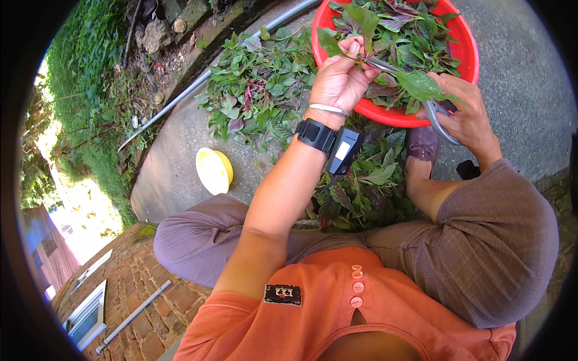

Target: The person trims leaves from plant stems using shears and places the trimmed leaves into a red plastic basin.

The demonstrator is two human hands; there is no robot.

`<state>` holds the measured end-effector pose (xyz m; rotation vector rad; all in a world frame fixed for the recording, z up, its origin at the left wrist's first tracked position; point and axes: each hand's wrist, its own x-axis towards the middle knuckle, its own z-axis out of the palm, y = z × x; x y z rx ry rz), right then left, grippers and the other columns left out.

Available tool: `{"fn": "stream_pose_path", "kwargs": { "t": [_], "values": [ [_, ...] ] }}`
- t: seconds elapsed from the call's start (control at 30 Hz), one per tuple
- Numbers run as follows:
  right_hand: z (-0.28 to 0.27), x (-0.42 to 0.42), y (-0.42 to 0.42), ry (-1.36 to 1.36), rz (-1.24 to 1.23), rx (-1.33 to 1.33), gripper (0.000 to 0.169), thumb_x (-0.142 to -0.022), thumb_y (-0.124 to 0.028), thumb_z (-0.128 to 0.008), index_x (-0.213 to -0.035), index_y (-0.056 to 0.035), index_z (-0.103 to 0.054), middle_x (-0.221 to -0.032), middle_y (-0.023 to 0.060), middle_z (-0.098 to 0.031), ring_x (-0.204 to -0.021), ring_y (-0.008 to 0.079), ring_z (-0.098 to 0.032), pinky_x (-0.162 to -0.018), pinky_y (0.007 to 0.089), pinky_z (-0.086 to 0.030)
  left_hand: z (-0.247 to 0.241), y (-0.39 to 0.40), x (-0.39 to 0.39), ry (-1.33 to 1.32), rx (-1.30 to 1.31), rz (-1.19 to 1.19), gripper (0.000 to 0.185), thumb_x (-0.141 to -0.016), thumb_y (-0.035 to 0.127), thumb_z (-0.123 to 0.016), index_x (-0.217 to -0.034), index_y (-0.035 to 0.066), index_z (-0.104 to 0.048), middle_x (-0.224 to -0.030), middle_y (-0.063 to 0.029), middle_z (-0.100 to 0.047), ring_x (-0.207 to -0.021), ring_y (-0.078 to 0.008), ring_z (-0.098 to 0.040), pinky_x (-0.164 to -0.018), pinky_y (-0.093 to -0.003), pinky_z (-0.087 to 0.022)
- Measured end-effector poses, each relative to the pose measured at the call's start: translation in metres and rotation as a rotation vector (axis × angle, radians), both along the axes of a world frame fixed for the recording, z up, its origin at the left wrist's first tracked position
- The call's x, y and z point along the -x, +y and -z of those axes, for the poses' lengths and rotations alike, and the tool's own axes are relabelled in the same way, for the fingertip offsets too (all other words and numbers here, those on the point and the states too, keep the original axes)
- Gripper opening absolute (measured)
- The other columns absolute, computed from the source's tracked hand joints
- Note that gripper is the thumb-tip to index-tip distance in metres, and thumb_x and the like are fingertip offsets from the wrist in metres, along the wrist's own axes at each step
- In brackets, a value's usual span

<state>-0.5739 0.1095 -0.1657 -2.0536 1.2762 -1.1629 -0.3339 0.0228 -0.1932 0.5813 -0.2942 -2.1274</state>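
My left hand (345,74) pinches the stem of a leafy green sprig (363,22) over the near left part of a red plastic basin (469,49). In my right hand (465,106) is a pair of scissors (434,118) with grey handles; the blades reach to the stem at my left fingertips. A green leaf (422,85) partly covers the scissors, so how far the blades are apart cannot be told. Cut leaves, green and purple, fill much of the basin (420,40).
A spread of leafy stems (257,90) lies on the concrete left of the basin, and another pile (365,189) lies between my legs. A yellow bowl (216,171) stands at the left. Beyond runs a grey pipe (180,97) beside a stone edge (194,58). My shoe (422,144) is near the basin.
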Motion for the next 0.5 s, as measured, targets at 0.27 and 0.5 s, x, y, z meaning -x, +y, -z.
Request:
{"fn": "stream_pose_path", "kwargs": {
  "t": [0.27,0.5],
  "values": [
    [-0.004,0.001,0.002,-0.025,0.060,-0.150,0.053,-0.069,-0.014,-0.088,-0.115,0.0008,-0.066,-0.094,0.0137,-0.072,-0.081,0.0232,-0.070,-0.074,0.0332,-0.055,-0.007,-0.003,-0.039,-0.312,0.202,0.217,0.016,-0.100,0.014,-0.058,-0.112,0.003,-0.061,-0.083,-0.0039,-0.066,-0.071,-0.0147,-0.063,-0.063,-0.0295,-0.052],
    [0.001,0.009,0.007,0.039,0.176,-0.216,0.055,-0.070,-0.013,-0.089,-0.118,0.0027,-0.066,-0.096,0.0118,-0.072,-0.081,0.0159,-0.069,-0.075,0.0284,-0.054,-0.012,0.097,-0.113,-0.641,0.927,1.162,0.012,-0.092,0.015,-0.067,-0.089,0.003,-0.067,-0.081,-0.0043,-0.067,-0.075,-0.0138,-0.064,-0.070,-0.0309,-0.052]
  ]
}}
